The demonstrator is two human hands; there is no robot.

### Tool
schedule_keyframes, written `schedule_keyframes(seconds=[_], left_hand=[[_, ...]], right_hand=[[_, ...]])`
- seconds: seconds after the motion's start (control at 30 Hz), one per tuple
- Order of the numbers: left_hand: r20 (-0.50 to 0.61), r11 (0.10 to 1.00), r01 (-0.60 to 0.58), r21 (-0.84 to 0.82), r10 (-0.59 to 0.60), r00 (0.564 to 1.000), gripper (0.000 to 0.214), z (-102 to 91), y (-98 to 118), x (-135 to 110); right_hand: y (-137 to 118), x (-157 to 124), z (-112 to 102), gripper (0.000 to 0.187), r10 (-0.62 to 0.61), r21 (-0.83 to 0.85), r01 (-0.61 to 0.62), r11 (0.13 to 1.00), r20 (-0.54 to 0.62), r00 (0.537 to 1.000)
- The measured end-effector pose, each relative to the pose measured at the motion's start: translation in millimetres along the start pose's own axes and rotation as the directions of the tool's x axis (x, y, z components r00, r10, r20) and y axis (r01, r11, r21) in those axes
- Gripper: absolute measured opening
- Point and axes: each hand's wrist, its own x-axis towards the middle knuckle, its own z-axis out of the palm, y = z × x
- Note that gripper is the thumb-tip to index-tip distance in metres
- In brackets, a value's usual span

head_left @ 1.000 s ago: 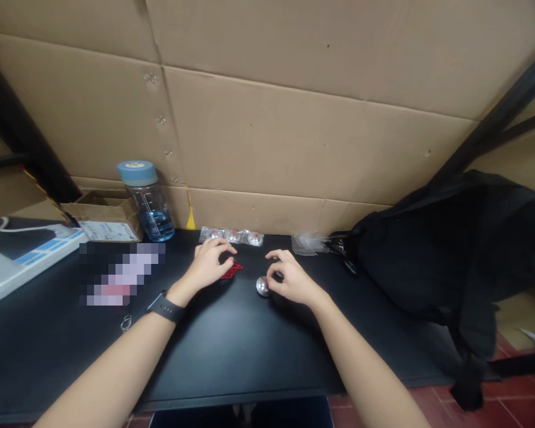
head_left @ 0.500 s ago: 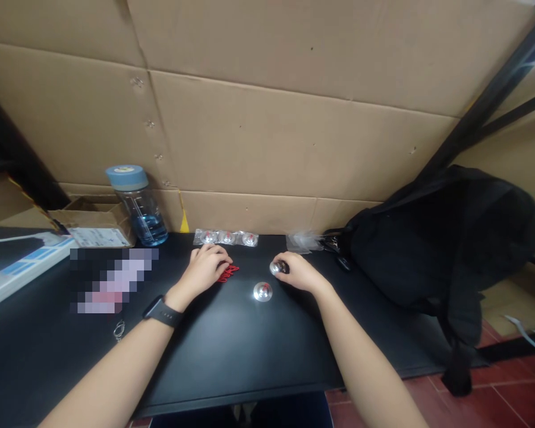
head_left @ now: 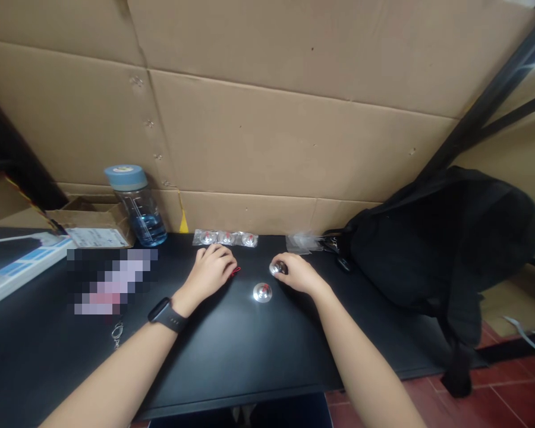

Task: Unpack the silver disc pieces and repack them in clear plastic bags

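Note:
My left hand point(head_left: 211, 270), with a dark watch on its wrist, has its fingers curled over a red cord point(head_left: 236, 271). Most of the cord is hidden under the hand; a short loop shows by the fingertips. My right hand point(head_left: 296, 272) grips a shiny silver domed disc point(head_left: 275, 267), like a small finger cymbal, by its right side, low over the table. Another silver domed disc with a red mark point(head_left: 263, 292) lies on the black table point(head_left: 249, 351) between the hands. Farther back, several similar discs in clear wrappers point(head_left: 226, 238) lie in a row.
Clear plastic bags point(head_left: 307, 242) lie near the cardboard wall point(head_left: 267, 148). A black backpack point(head_left: 428, 238) takes up the right side. At left stand a blue-lidded bottle point(head_left: 145, 214), an open cardboard box point(head_left: 98, 232) and a white power strip point(head_left: 27, 270). A metal key ring point(head_left: 117, 331) lies near my left forearm.
My left hand has slid to the right and now covers most of the red cord. My right hand stays nearly still with the silver disc.

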Motion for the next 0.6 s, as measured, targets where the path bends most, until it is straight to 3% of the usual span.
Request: schedule_keyframes(seconds=[0.17,0.4,0.6], left_hand=[[0.058,1.0,-0.02,0.001,0.02,0.998,0.009,1.2,10,-2],[0.049,1.0,-0.009,-0.027,0.01,0.999,0.017,5.4,18,-2],[-0.016,0.986,0.093,-0.141,-0.096,0.995,0.015,-4.1,28,2]], right_hand=[[-3,-1,-1,0.023,0.009,-0.016,-0.01,1.0,-0.018,1.0],[-7,0,-5,0.022,-0.006,0.077,0.01,0.997,-0.058,0.998],[-18,3,-4,0.03,-0.04,0.203,0.062,0.977,-0.11,0.993]])
